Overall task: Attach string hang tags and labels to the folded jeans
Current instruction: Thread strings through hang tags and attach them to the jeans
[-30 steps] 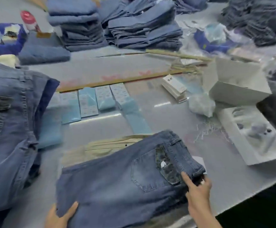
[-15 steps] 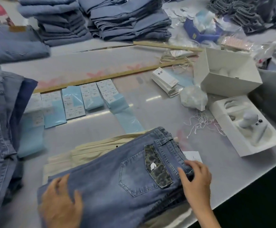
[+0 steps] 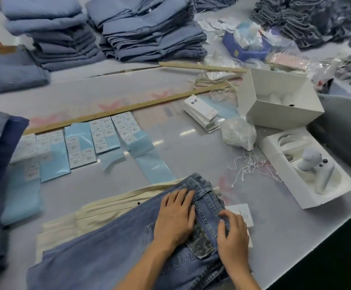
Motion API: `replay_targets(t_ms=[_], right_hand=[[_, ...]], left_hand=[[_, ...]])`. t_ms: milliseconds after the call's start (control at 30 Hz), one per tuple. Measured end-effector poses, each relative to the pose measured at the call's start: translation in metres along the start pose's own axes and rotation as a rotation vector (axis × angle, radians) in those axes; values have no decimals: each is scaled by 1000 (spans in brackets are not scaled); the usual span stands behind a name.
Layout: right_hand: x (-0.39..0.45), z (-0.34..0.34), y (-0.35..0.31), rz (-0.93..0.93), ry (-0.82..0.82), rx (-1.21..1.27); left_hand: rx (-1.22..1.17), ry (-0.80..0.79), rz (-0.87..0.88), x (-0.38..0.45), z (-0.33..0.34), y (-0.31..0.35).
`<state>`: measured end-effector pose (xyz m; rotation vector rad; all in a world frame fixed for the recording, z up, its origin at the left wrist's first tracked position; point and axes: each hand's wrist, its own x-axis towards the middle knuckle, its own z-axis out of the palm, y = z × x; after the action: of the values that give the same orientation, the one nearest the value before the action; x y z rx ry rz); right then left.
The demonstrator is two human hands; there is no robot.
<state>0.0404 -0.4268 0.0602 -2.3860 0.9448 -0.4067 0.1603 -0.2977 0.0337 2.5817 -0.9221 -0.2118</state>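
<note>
Near the bench (image 3: 191,155) edge, left hand (image 3: 175,218) presses flat on the jeans (image 3: 107,248), right hand (image 3: 232,233) pinches the waistband; tag (image 3: 241,212) beside. Looks like positioning; threading next.

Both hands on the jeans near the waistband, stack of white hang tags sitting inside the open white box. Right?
Not quite. In the head view both hands, left hand and right hand, are on the jeans, but the stack of hang tags lies on the table beside the open white box, not inside it.
</note>
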Motion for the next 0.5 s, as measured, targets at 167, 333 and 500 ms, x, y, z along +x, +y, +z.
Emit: replay_targets(t_ms=[167,333,500], right_hand=[[-8,8,2,-34,98,97],[-8,-26,-6,-98,20,9],[-41,-64,-3,-343,76,-14]], left_hand=[[-80,96,15,-1,-4,-1],[-271,181,45,-5,-14,-2],[-624,307,-4,-18,-63,0]])
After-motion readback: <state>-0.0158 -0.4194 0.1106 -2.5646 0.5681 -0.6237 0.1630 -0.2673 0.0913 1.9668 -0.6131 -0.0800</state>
